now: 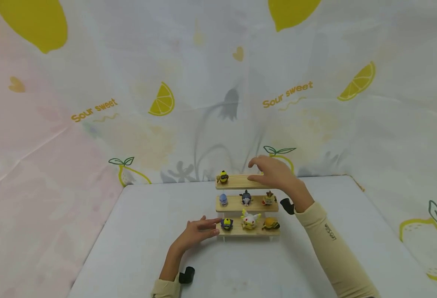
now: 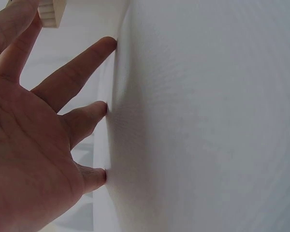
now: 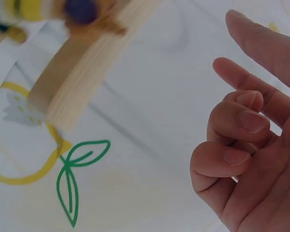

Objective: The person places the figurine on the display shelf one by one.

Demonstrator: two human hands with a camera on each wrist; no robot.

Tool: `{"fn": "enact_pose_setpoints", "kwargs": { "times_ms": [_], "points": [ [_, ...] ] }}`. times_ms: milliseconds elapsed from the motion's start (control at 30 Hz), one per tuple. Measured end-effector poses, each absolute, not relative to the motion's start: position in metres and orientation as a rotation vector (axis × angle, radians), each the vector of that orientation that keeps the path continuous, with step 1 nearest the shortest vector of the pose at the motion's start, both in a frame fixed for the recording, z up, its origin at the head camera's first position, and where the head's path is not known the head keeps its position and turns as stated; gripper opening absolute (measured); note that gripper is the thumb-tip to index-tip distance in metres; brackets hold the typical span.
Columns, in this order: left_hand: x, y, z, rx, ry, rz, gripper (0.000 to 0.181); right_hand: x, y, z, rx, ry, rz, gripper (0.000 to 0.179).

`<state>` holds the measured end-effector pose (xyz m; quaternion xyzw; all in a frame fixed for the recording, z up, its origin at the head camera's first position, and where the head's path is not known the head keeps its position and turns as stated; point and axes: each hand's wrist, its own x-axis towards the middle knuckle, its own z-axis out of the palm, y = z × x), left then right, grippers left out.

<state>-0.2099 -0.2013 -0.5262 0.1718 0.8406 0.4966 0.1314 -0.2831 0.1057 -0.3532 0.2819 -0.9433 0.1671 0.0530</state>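
Note:
A three-tier wooden display stand (image 1: 246, 232) on clear supports carries small figurines. Fingers of my left hand (image 1: 196, 233) are extended at the bottom tier's left end, beside a purple-and-yellow figurine (image 1: 226, 224). In the left wrist view, the other fingertips rest on the white cloth (image 2: 208, 121). My right hand (image 1: 272, 171) is above the top tier's right part and hides it in the head view. It holds nothing; its thumb and index finger are extended and apart, the other fingers bent. A blurred figurine (image 3: 82, 12) stands on the board's end in the right wrist view.
A yellow figurine (image 1: 223, 177) stands at the top tier's left. On the middle tier are a blue figurine (image 1: 223, 199), a dark-haired one (image 1: 246, 198) and a brown-topped one (image 1: 269, 198). A white figurine (image 1: 250, 219) and an orange one (image 1: 270, 224) share the bottom tier. Lemon-print fabric (image 1: 211, 140) hangs behind.

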Motion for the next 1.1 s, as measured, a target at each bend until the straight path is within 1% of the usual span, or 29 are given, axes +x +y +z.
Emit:
{"fn": "enact_pose_setpoints", "kwargs": {
  "times_ms": [533, 733, 1100],
  "points": [
    [-0.210, -0.203, -0.529, 0.538, 2.443, 1.449, 0.044, -0.265, 0.154, -0.374, 1.044, -2.664, 0.574, 0.029],
    [-0.209, -0.203, -0.527, 0.543, 2.452, 1.444, 0.044, -0.261, 0.169, -0.381, 1.032, -2.631, 0.547, 0.032],
    [-0.209, -0.203, -0.526, 0.518, 2.436, 1.461, 0.042, -0.253, 0.198, -0.398, 0.936, -2.691, 0.521, 0.025]
  ]
}}
